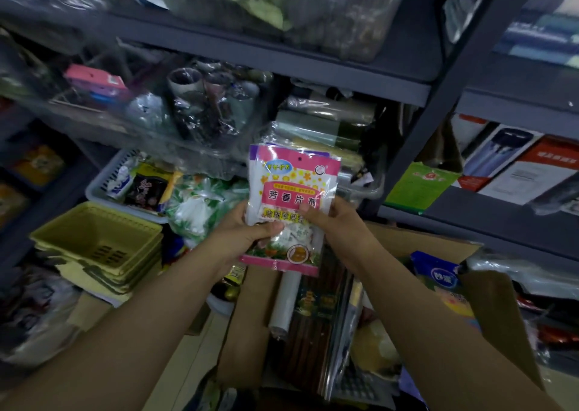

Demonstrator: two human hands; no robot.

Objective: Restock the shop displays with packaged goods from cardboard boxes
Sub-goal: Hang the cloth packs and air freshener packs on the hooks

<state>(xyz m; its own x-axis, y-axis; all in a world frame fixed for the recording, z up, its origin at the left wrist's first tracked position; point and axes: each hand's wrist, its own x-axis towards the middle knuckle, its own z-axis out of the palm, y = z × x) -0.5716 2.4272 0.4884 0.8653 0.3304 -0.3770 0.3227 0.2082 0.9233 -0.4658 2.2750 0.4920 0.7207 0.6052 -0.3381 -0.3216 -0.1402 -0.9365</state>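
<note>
While held up: pink packets (293, 197), a stack, above cardboard box (247, 326), before shelf edge (360, 92).
Left hand (247, 232): grasps stack's lower left.
Right hand (332, 219): pinches right edge.
Yellow basket (94, 238): left, apart.

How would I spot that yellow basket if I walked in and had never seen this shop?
Start at the dark metal shelving and look down to its lower left, left of the person's left hand. There sits a stack of yellow baskets with slotted bottoms. The white basket just behind is full of packets, whereas the top yellow one holds nothing.
</note>
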